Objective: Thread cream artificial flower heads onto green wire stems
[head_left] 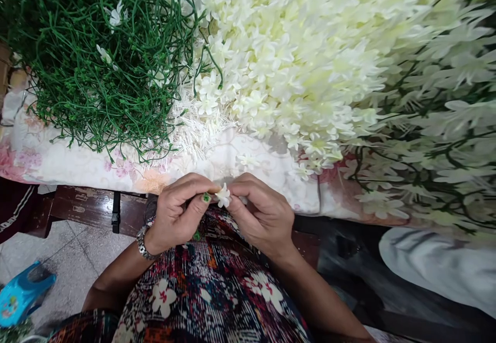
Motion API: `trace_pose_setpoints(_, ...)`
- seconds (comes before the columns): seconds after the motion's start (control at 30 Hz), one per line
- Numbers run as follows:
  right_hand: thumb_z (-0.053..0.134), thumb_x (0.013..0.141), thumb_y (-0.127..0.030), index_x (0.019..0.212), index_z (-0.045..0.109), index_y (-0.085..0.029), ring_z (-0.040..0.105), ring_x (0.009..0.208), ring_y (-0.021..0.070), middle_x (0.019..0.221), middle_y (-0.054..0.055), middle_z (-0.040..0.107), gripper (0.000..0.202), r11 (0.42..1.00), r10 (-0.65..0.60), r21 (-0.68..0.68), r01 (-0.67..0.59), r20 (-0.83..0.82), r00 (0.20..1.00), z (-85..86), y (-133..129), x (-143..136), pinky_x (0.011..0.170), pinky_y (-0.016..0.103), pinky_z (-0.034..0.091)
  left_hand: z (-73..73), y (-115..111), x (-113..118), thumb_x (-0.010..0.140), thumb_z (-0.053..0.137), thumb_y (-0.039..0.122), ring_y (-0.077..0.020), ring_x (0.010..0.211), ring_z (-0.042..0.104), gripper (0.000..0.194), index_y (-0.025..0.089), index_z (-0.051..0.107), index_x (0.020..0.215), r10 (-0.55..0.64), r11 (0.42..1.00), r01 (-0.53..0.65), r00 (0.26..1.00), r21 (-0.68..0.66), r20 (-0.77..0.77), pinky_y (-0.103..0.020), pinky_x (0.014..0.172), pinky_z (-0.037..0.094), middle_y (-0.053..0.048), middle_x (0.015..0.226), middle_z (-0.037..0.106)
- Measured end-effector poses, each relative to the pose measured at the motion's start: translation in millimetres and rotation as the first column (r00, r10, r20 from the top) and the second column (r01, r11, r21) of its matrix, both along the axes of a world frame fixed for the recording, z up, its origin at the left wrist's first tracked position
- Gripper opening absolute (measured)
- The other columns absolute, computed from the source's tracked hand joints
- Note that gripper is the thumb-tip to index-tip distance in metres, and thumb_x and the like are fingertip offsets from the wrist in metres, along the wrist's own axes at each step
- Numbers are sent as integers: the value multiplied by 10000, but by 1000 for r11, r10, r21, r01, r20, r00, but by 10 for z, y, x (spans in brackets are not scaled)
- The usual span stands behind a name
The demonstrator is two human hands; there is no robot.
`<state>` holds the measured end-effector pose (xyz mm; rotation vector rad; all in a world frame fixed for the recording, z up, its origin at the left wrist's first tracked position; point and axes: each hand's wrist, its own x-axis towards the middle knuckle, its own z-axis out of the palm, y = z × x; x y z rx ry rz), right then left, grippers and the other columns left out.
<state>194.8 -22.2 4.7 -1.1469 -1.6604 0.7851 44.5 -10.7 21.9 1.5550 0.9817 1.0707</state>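
Note:
Close to my body, at the table's front edge, both hands meet fingertip to fingertip. My left hand (pixel 182 206), with a metal watch on its wrist, is pinched on a green plastic stem (pixel 206 197) whose tip shows by the thumb. More green shows just under that hand. A small white artificial flower (pixel 223 197) is pinched in my right hand (pixel 263 211), its petals turned toward me. Flower and stem tip are very near each other; whether they touch I cannot tell.
A heap of green plastic stems (pixel 116 64) lies at the back left. Beside it is a large pile of loose white flowers (pixel 279 64), with thin white pieces (pixel 197 131) between. Flowered stems (pixel 437 126) fill the right. A blue plastic object (pixel 27 291) is on the floor.

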Motion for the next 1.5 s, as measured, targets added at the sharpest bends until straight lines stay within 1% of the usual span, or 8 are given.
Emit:
trace_pose_setpoints(0.1, 513, 735, -82, 791, 544, -177, 490, 624, 95, 671, 0, 515, 114, 997, 18, -69, -26, -109, 994, -31, -10, 23, 548, 244, 402, 27, -5, -18, 790, 469, 109, -105, 712, 553, 181, 141, 617, 889, 52, 998, -53, 998, -20, -34, -233, 617, 462, -45, 752, 583)
trace_pose_setpoints(0.27, 522, 716, -66, 808, 558, -174, 492, 632, 103, 676, 4, 515, 146, 996, 27, -78, -41, -169, 985, -17, -25, 50, 552, 255, 400, 13, -26, -14, 776, 475, 71, -96, 667, 560, 235, 161, 614, 942, 97, 992, -85, 988, 95, -124, -234, 604, 465, -27, 707, 607)
trace_pose_setpoints(0.37, 538, 686, -44, 799, 559, -168, 480, 620, 100, 662, 2, 520, 169, 999, 46, 14, -45, -73, 996, 86, -20, 77, 549, 252, 397, -13, -39, -14, 767, 469, 58, -95, 656, 553, 257, 156, 599, 965, 115, 977, -74, 972, 200, -203, -233, 585, 465, -28, 713, 614)
trace_pose_setpoints(0.5, 550, 676, -48, 770, 539, -172, 463, 610, 95, 648, -2, 513, 156, 990, 44, 129, -63, 146, 988, 246, 8, 116, 565, 252, 397, -46, -52, -26, 754, 467, 50, -93, 642, 536, 261, 138, 581, 972, 125, 949, -3, 921, 315, -370, -229, 564, 455, -29, 712, 605)
trace_pose_setpoints(0.73, 540, 701, -80, 724, 547, -139, 469, 604, 112, 627, 33, 534, 64, 974, 70, 171, -149, 397, 915, 321, 59, 133, 572, 266, 400, -59, -76, -40, 741, 476, 66, -103, 619, 520, 264, 144, 576, 973, 194, 888, 97, 807, 449, -557, -240, 576, 444, -20, 683, 588)
trace_pose_setpoints(1.07, 477, 756, -133, 673, 533, -158, 445, 599, 115, 601, 23, 517, 103, 972, 128, 98, -212, 534, 836, 289, 70, 138, 590, 266, 387, -90, -57, -56, 769, 435, 98, -89, 556, 464, 159, 149, 577, 821, 109, 919, 139, 809, 369, -578, -222, 525, 388, 1, 613, 527)
trace_pose_setpoints(1.33, 469, 763, -139, 673, 533, -154, 453, 606, 122, 603, 27, 516, 112, 973, 142, 74, -218, 551, 822, 272, 94, 153, 592, 272, 385, -116, -12, -32, 730, 431, 82, -98, 551, 463, 145, 149, 560, 726, 117, 906, 165, 788, 390, -604, -230, 522, 391, -7, 605, 528)
trace_pose_setpoints(1.5, 456, 769, -143, 659, 533, -157, 445, 596, 122, 589, 24, 505, 135, 973, 156, 55, -226, 567, 809, 262, 113, 161, 587, 269, 381, -136, 2, -27, 741, 429, 94, -98, 544, 461, 141, 151, 557, 726, 92, 921, 159, 798, 356, -595, -230, 519, 386, -3, 590, 522)
